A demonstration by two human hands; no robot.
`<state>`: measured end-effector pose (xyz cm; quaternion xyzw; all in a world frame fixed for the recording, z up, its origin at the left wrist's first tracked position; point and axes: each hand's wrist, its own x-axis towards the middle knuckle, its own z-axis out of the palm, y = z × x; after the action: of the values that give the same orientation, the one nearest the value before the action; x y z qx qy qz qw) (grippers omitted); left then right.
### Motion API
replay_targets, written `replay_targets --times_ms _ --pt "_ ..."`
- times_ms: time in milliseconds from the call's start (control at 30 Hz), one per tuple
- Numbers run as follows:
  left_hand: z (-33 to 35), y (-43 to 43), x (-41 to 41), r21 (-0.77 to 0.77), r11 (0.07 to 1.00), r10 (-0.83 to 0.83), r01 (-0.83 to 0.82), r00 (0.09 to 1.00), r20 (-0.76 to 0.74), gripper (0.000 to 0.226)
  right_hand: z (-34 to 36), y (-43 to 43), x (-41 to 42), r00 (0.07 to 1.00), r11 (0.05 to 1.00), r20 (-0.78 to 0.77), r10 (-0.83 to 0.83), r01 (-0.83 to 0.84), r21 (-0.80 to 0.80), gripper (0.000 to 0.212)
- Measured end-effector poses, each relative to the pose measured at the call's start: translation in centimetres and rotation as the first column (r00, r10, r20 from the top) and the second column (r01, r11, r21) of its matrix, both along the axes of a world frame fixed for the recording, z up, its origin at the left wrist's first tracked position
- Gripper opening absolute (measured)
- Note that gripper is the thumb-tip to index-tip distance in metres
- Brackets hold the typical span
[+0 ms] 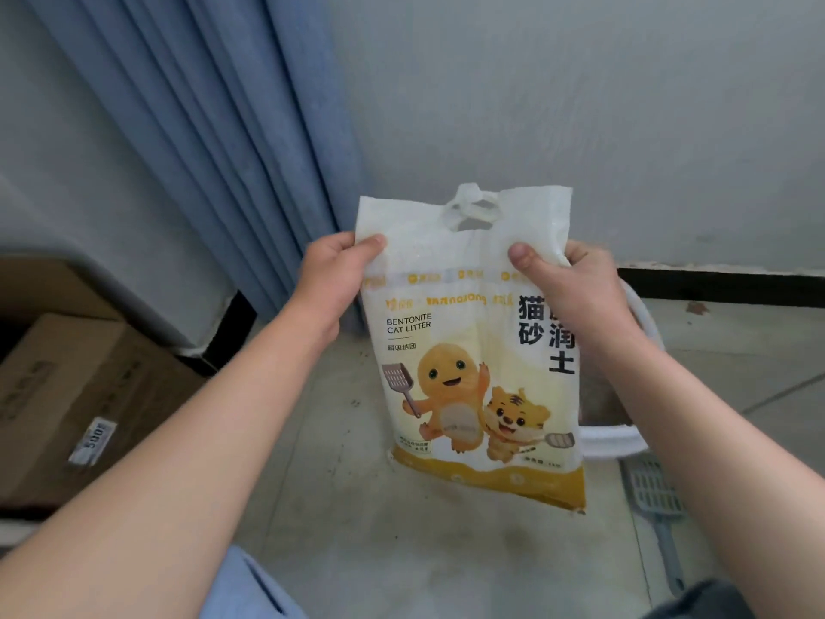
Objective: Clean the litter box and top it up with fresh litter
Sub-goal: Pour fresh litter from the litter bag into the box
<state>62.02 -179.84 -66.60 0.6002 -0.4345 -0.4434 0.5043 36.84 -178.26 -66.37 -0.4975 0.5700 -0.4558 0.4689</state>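
A white and yellow bag of bentonite cat litter [468, 364] hangs upright in front of me, above the floor. My left hand [332, 279] pinches its upper left edge, thumb on the front. My right hand [571, 283] grips the upper right edge, thumb on the front too. The bag's carry handle at the top is free. Behind the bag, the white litter box [611, 442] stands on the floor, mostly hidden; only its right rim and front corner show. A grey litter scoop [656, 498] lies on the floor at the box's near right.
Blue curtains [214, 127] hang at the left beside a grey wall [580, 105]. Cardboard boxes [76, 386] are stacked at the far left. The tiled floor [348, 507] below the bag is dusty, with scattered litter grains.
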Motion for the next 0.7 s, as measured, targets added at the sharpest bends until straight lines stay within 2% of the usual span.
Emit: replay_targets --times_ms 300,400,500,633,700 --pt "2.4 3.7 9.8 -0.085 0.950 0.302 -0.299 0.953 0.028 0.014 -0.4 -1.2 10.3 0.981 0.984 0.086 0.175 -0.171 -0.053 0.029" --pt "3.1 5.0 12.2 -0.141 0.908 0.403 -0.394 0.914 0.040 0.016 -0.7 -1.6 13.5 0.974 0.973 0.057 0.221 -0.216 -0.082 0.031" --pt "3.9 5.9 14.3 -0.178 0.864 0.487 -0.471 0.871 0.057 0.017 -1.1 -2.3 16.5 0.971 0.962 0.002 0.238 -0.235 -0.140 0.044" --pt "4.4 7.0 17.5 -0.217 0.796 0.591 -0.565 0.803 0.079 0.020 -1.3 -3.6 19.9 0.967 0.949 -0.069 0.244 -0.253 -0.190 0.031" --pt "4.5 7.7 18.8 -0.235 0.781 0.617 -0.579 0.774 0.144 0.034 -1.6 -4.2 21.5 0.964 0.941 -0.097 0.249 -0.265 -0.210 0.029"
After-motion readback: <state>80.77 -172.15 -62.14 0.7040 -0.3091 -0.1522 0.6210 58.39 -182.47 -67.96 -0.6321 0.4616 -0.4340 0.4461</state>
